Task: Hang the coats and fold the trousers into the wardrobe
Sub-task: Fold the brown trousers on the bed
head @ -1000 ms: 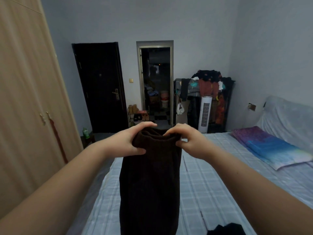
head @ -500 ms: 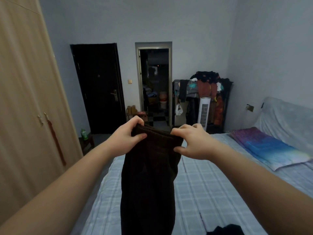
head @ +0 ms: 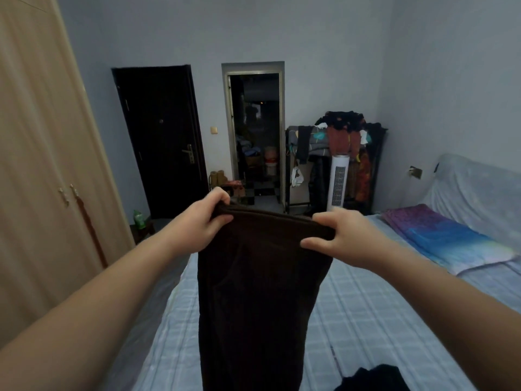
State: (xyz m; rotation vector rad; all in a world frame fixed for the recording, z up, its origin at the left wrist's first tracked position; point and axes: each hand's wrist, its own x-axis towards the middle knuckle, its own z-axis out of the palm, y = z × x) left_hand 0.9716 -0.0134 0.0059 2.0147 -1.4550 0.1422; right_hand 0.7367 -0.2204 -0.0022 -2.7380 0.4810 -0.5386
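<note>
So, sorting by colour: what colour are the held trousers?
Dark brown trousers, head view.

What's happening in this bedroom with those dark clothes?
A person is holding up dark brown ribbed trousers by the top edge, the left hand gripping one corner and the right hand the other. The trousers hang over the checked pale blue bed. The tall wooden wardrobe on the left has its doors shut.
</note>
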